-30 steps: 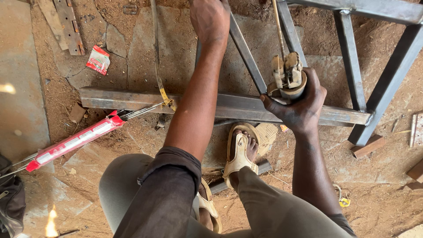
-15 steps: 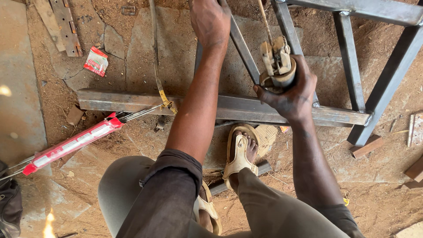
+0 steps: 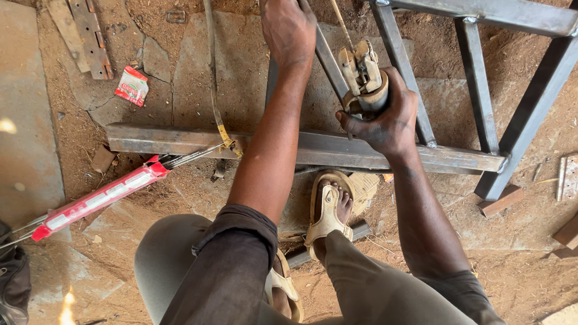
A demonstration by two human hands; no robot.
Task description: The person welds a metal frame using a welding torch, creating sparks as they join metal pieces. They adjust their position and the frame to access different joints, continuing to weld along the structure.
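Below, a steel frame (image 3: 481, 72) of square tubes lay on the dirt, the left hand (image 3: 289, 30) closed around one bar. The right hand (image 3: 385, 117) gripped an electrode holder (image 3: 363, 75) just above the long tube (image 3: 180, 139). One red-and-white electrode packet (image 3: 99, 198) lay left; one small red-and-white sachet (image 3: 132, 86) beyond.

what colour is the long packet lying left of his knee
Red with white panels, clearest in the head view.

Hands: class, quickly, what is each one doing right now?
Left hand: closed on a metal bar of the frame.
Right hand: closed around the electrode holder.
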